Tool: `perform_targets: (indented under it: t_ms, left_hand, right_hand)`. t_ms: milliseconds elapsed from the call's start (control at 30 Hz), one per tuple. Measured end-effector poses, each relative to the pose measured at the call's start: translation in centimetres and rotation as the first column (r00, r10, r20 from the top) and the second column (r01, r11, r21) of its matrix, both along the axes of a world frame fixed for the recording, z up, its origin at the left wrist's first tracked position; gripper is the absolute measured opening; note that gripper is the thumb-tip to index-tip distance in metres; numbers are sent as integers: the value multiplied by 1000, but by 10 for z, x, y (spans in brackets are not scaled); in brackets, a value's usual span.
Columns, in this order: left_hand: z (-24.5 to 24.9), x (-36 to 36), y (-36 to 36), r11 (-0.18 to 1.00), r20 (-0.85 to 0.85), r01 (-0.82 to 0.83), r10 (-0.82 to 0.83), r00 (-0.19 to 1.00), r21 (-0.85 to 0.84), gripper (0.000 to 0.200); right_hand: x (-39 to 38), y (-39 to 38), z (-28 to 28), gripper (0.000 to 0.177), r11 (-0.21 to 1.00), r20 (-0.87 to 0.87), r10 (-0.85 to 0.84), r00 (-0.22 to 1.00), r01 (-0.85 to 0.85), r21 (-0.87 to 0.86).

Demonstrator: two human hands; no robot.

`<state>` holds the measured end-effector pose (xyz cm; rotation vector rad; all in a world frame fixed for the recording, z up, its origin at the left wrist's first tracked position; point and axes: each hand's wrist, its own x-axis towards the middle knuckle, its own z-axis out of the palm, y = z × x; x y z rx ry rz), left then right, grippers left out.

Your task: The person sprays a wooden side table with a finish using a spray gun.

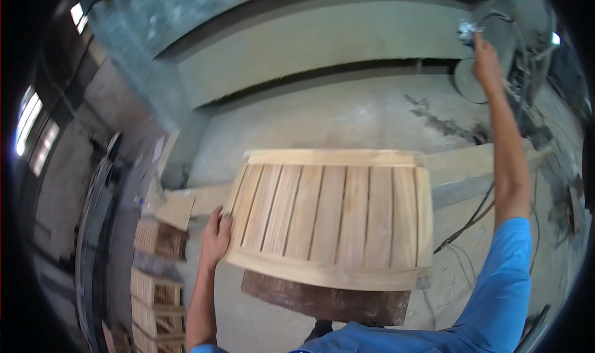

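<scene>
A slatted wooden panel (334,213) of pale wood lies flat on a dark stand (322,300) in front of me. My left hand (215,235) grips the panel's left edge, thumb on top. My right hand (484,59) is stretched far up to the right, closed around a small metal tool (466,31) with a hose or cable trailing from it. My right arm wears a blue sleeve (505,278).
Stacks of similar slatted panels (158,278) stand at the lower left. A long wooden board (458,164) lies behind the panel. Cables (465,226) run over the concrete floor at right. A large grey booth wall (322,49) fills the background.
</scene>
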<state>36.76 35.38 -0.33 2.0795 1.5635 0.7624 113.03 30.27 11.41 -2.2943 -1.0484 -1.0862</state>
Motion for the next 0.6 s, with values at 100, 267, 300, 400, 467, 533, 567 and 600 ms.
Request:
perform_targets:
  t_ms: [100, 267, 300, 400, 467, 533, 567, 600]
  left_hand:
    - [-2, -2, -7, 999, -14, -37, 38, 999, 16, 56]
    - [-10, -4, -20, 999, 24, -16, 15, 1000, 42, 56]
    - [-10, -4, -20, 997, 53, -7, 4, 999, 71, 56]
    - [-13, -6, -22, 991, 86, 79, -88, 992, 104, 56]
    - [-12, -8, -25, 974, 14, 138, -142, 990, 182, 56]
    - [-17, -9, -28, 954, 2, 203, -208, 978, 221, 56]
    - [-19, -10, -28, 935, -10, 243, -249, 968, 258, 57]
    - [-20, -9, -30, 927, -4, 274, -282, 959, 257, 57]
  right_hand:
    - [-4, 5, 11, 73, 999, -60, -21, 998, 23, 37]
    - [-25, -23, 50, 46, 926, -77, 297, 952, -267, 265]
    - [-47, -41, 67, 39, 866, -231, 434, 871, -333, 374]
    - [-75, -99, 110, 47, 809, -314, 561, 765, -428, 402]
    - [-96, -144, 130, 44, 812, -209, 550, 808, -461, 358]
    - [-131, -191, 143, 42, 820, -102, 532, 840, -483, 306]
    - [-159, -215, 149, 41, 820, -66, 520, 852, -476, 318]
    - [-186, -242, 151, 40, 820, -30, 506, 862, -470, 327]
